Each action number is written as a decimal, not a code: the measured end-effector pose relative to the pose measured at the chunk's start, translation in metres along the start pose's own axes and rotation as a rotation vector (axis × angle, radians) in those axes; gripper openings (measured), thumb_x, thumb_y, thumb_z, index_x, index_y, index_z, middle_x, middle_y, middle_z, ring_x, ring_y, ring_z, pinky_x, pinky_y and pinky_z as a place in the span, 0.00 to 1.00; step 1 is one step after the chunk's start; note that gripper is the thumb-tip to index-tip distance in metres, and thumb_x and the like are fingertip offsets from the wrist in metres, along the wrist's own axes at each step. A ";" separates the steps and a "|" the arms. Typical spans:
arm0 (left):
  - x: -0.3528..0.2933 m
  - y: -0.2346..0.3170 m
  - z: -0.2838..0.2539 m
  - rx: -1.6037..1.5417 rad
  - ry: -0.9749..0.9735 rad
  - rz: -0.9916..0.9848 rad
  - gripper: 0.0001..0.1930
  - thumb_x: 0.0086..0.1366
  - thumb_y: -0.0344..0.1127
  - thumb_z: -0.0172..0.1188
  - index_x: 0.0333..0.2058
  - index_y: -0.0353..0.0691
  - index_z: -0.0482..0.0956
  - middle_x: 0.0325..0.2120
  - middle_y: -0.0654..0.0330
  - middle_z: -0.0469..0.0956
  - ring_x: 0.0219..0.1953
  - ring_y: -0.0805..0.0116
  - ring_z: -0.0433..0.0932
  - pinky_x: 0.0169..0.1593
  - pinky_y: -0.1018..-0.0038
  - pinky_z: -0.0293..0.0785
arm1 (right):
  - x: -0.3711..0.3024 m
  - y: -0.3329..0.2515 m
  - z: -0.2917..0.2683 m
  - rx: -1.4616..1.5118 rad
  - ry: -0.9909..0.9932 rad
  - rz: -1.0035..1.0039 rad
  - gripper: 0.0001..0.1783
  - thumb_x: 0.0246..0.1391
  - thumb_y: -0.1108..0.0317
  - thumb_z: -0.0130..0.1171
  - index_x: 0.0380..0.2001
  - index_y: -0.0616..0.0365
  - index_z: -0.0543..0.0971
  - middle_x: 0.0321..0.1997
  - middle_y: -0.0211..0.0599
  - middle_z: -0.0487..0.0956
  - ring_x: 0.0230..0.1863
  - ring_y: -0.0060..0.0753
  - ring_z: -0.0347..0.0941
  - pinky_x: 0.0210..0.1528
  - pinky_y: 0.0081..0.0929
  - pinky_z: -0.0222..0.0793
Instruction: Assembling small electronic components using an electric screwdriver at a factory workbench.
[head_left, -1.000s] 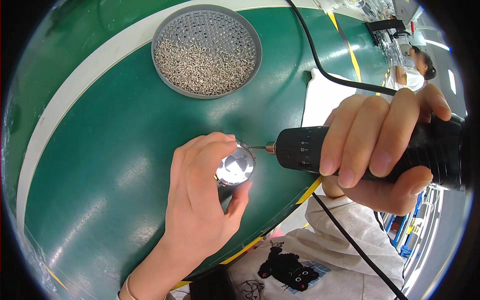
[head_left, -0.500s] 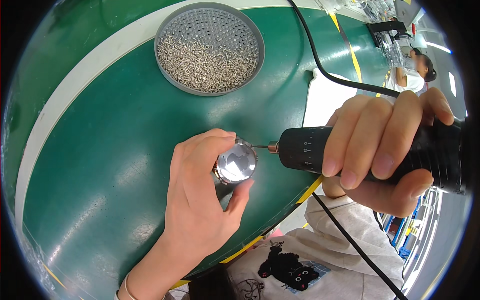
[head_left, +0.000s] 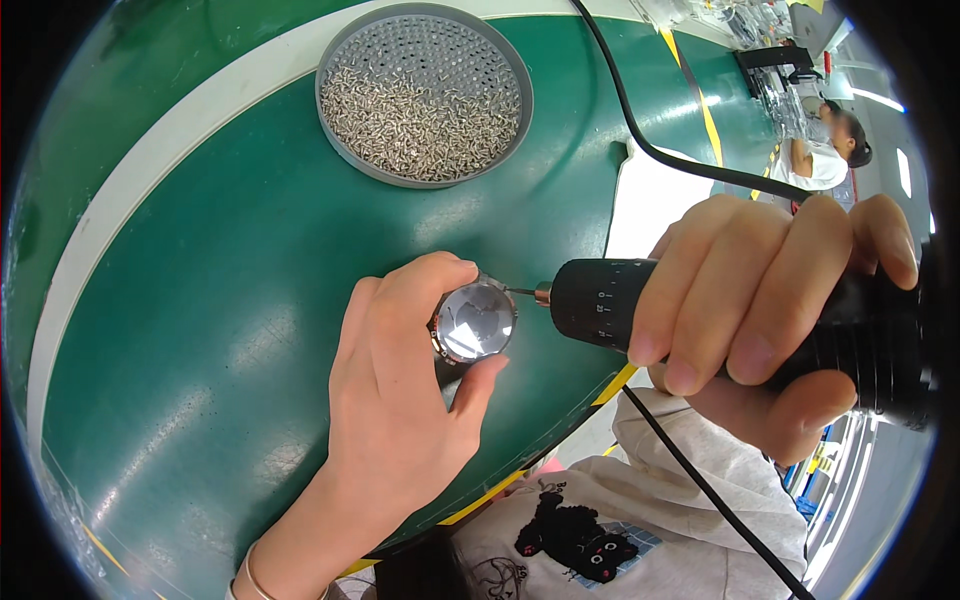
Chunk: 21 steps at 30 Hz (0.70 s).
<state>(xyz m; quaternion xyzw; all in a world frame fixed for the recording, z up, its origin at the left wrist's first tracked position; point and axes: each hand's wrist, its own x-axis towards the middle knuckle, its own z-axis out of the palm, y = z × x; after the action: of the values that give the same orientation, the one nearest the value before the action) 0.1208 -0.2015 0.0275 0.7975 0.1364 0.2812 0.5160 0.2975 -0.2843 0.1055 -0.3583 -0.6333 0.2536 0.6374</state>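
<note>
Between the thumb and fingers of my left hand (head_left: 405, 375) is a round, shiny watch case (head_left: 474, 321) with a mirror-like face, held just above the green table. My right hand (head_left: 770, 300) wraps around a black electric screwdriver (head_left: 600, 300), which lies nearly level and points left. Its thin bit (head_left: 522, 291) reaches the upper right edge of the watch case. Whether the tip sits in a screw there is too small to tell.
A round grey tray (head_left: 325, 110) of small silver screws (head_left: 420, 125) stands at the far side of the green table (head_left: 200, 300). A white sheet (head_left: 655, 195) lies right of centre. Black cables (head_left: 635, 125) run past the screwdriver. Another person (head_left: 825, 160) sits at the far right.
The screwdriver's body has tilted slightly and my right hand has shifted a little left and down. The bit stays at the watch case's edge; my left hand keeps its hold.
</note>
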 end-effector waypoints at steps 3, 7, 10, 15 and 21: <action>0.004 0.002 0.001 -0.020 -0.011 -0.021 0.38 0.33 0.16 0.70 0.47 0.34 0.65 0.44 0.53 0.71 0.34 0.54 0.72 0.36 0.67 0.70 | 0.002 -0.003 -0.002 0.012 -0.064 -0.015 0.30 0.55 0.65 0.60 0.53 0.63 0.57 0.26 0.34 0.69 0.14 0.24 0.68 0.14 0.21 0.71; 0.001 -0.001 0.000 -0.019 -0.004 -0.048 0.38 0.32 0.16 0.70 0.47 0.34 0.65 0.43 0.53 0.72 0.35 0.54 0.73 0.36 0.66 0.70 | -0.001 0.004 0.014 -0.052 0.037 -0.017 0.30 0.55 0.65 0.61 0.54 0.61 0.58 0.26 0.34 0.70 0.15 0.25 0.69 0.14 0.22 0.71; 0.006 0.004 0.002 -0.055 0.003 -0.039 0.38 0.32 0.16 0.71 0.46 0.35 0.65 0.42 0.53 0.72 0.36 0.54 0.73 0.36 0.65 0.71 | 0.004 -0.007 0.016 -0.087 0.041 0.019 0.29 0.55 0.65 0.61 0.53 0.60 0.58 0.26 0.34 0.70 0.15 0.25 0.69 0.15 0.22 0.71; 0.008 0.005 0.004 -0.033 0.001 -0.047 0.37 0.32 0.16 0.71 0.45 0.35 0.66 0.41 0.54 0.73 0.35 0.54 0.74 0.35 0.66 0.71 | 0.007 -0.014 0.015 -0.111 0.064 0.093 0.27 0.55 0.64 0.61 0.52 0.58 0.59 0.25 0.34 0.70 0.15 0.26 0.70 0.15 0.24 0.72; 0.003 0.001 0.001 -0.016 -0.012 -0.080 0.37 0.32 0.16 0.70 0.45 0.36 0.65 0.41 0.55 0.73 0.33 0.55 0.73 0.34 0.66 0.71 | 0.000 0.001 0.018 -0.037 0.022 0.088 0.26 0.55 0.63 0.61 0.51 0.54 0.59 0.25 0.34 0.70 0.15 0.27 0.70 0.16 0.25 0.72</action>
<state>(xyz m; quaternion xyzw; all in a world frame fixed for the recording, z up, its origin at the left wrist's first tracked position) 0.1235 -0.2010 0.0295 0.7891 0.1627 0.2567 0.5338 0.2798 -0.2815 0.1033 -0.4003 -0.6144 0.2657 0.6258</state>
